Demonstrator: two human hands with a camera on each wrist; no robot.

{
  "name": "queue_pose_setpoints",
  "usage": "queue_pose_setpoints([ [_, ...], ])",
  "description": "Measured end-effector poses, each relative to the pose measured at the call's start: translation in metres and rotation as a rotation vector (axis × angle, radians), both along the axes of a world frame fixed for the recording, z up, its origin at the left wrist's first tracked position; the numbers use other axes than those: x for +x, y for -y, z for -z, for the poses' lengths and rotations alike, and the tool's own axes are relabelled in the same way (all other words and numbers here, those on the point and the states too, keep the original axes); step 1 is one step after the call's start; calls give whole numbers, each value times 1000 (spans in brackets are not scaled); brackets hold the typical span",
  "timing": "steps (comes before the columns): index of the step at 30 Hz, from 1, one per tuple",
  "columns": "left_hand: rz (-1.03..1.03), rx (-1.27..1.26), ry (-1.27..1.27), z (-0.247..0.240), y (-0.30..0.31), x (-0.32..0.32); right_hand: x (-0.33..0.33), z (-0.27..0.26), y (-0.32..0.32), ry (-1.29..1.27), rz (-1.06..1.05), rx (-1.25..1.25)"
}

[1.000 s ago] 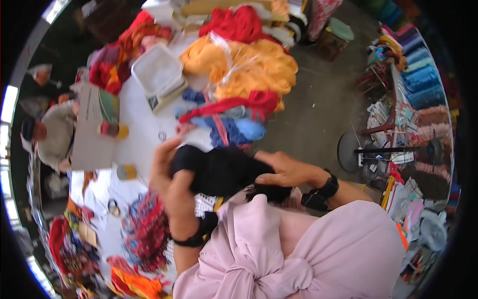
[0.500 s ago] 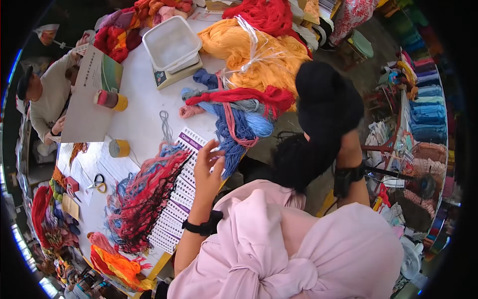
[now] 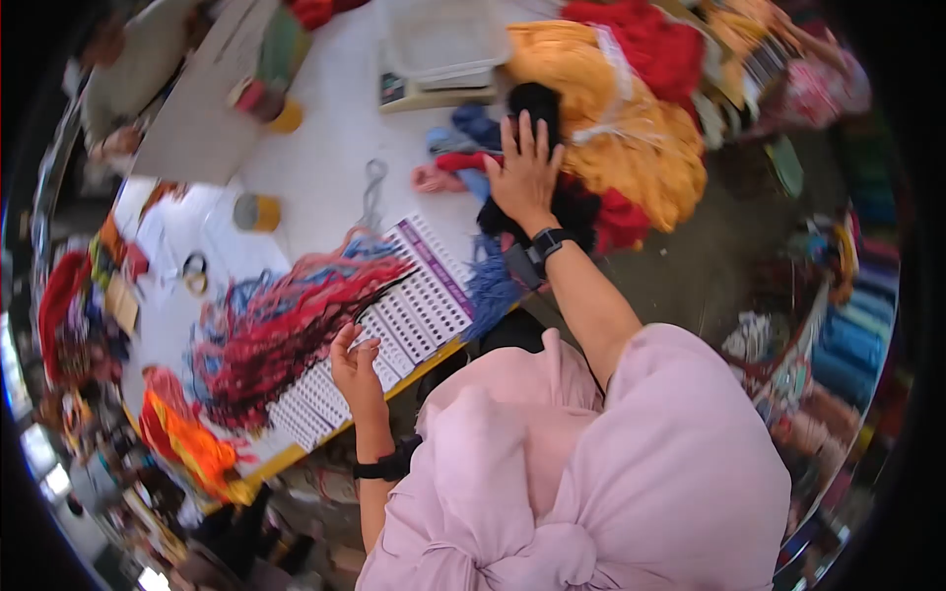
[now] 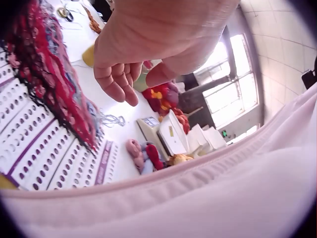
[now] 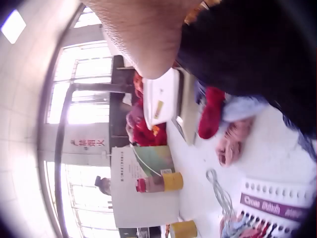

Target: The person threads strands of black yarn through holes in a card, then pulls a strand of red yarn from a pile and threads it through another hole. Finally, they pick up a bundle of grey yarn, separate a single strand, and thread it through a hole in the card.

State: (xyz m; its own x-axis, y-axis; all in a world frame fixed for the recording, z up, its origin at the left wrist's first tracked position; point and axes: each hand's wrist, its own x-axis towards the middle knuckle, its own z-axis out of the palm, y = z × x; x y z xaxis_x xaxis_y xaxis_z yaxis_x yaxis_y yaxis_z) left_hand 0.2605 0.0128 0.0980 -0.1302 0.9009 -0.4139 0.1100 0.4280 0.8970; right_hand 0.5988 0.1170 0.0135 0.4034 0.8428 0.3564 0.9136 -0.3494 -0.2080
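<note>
In the head view, a bundle of black yarn [image 3: 576,219] lies across the pile of blue, red and pink skeins. My right hand [image 3: 525,182] rests on top of it with its fingers spread. The right wrist view shows the black yarn [image 5: 242,54] large and dark beside the hand. My left hand [image 3: 357,372], empty with loosely bent fingers, hovers over the front part of a white punched card [image 3: 434,281] with purple bands. Red, blue and black thread strands [image 3: 286,330] hang from the card's holes and spread across it.
Behind the skeins stands a scale [image 3: 434,94] with a white tray on it. A large yellow yarn bundle [image 3: 611,128] lies to the right. Scissors [image 3: 195,273], a yellow-based cone [image 3: 258,212] and a cardboard panel [image 3: 202,108] are at left, with a person beyond.
Both hands held the black yarn at first; then the left let go. The right hand has carried it from over the floor onto the skeins, and its fingers now lie spread on it.
</note>
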Motion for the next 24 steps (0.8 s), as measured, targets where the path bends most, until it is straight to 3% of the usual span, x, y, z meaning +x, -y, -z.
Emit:
queue_pose_setpoints([
  [2,-89,-19,-30,16,14,-23,1,44,10,64,-83,-237],
  [6,-358,-96,-130,24,49,-63,-7,56,15,105,-104,-177],
  [10,-543,-123,-61,39,82,-97,0,57,7,147,-105,-197],
  [15,-467,-183,-98,58,120,-153,-23,29,31,-43,-91,-29],
  [18,-468,-215,-95,74,139,-192,-16,13,37,-185,57,89],
  [20,-454,-221,-132,76,151,-215,14,8,7,-81,201,168],
  [24,-529,-276,-211,78,171,-228,53,-9,-60,-269,437,-225],
])
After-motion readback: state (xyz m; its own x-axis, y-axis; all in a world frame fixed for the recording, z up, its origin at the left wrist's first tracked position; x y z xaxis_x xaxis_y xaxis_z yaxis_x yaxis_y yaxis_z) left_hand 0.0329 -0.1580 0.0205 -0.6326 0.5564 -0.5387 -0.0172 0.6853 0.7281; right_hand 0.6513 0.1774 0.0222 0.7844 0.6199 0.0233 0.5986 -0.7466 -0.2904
